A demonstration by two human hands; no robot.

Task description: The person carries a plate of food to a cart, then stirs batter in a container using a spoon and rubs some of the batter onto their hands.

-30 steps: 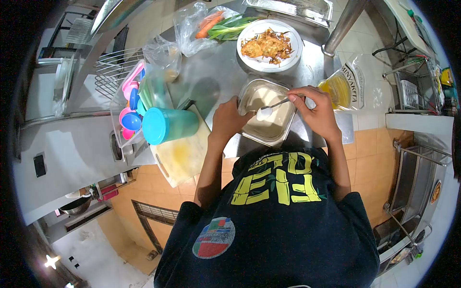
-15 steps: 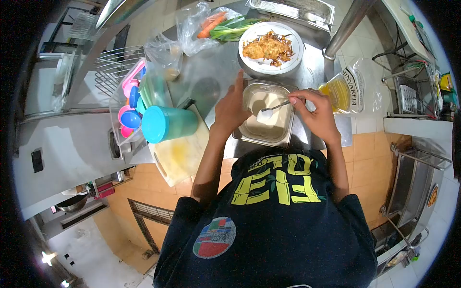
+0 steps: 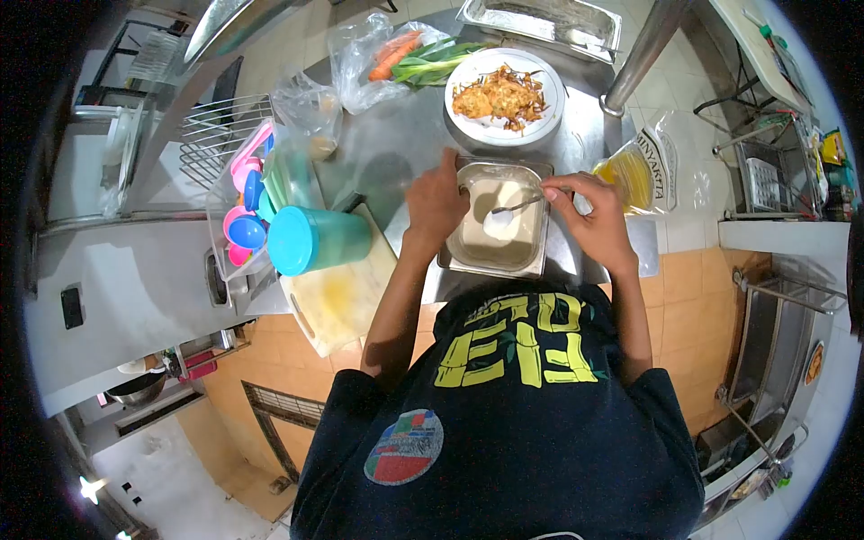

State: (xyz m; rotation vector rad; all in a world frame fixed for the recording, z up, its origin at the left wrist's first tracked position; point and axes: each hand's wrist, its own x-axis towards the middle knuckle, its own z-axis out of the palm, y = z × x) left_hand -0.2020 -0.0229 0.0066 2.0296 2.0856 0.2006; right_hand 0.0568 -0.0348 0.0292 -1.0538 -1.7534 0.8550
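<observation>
A square metal pan (image 3: pixel 495 267) with pale contents stands on the steel table before me. My left hand (image 3: pixel 437 205) grips its left rim, thumb on the inner side. In my right hand (image 3: pixel 589 211), a metal spoon (image 3: pixel 524 205) is pinched by the handle and reaches over the pan from the right. A small white heap (image 3: pixel 499 225) shows just below the spoon's bowl; whether it lies on the contents or still partly on the spoon, I cannot tell. Beyond the pan is a white plate (image 3: pixel 459 121) of golden fried food (image 3: pixel 499 97).
Left are a turquoise-lidded container (image 3: pixel 310 240), a cutting board (image 3: pixel 335 310) and a clear bin of colourful scoops (image 3: pixel 245 232). Carrots (image 3: pixel 394 56) and green leaves (image 3: pixel 436 65) lie at the back. A bag of yellow oil (image 3: pixel 634 175) and a metal post (image 3: pixel 643 58) are right.
The spoon's bowl has tipped, and the white heap sits lower, below it. My left index finger, stretched forward before, is now more bent at the pan's rim.
</observation>
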